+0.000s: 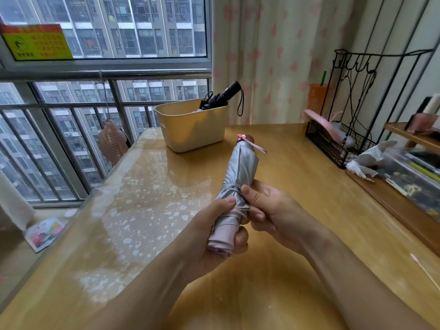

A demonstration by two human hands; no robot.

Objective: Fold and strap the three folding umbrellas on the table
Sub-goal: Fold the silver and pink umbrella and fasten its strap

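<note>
Holding the silver umbrella [241,167] above the middle of the table [297,163], tip pointing far, I have my left hand [214,234] wrapped round its near end, fingers clamped on the bunched cloth so the pleats cannot spring loose. My right hand [269,206] pinches the cloth at the waist, thumb pressed beside the strap [232,188], likely to cinch it. A black umbrella [221,96] stands handle-up in the bin [190,132] at the far side, seemingly done; the third I cannot make out
</note>
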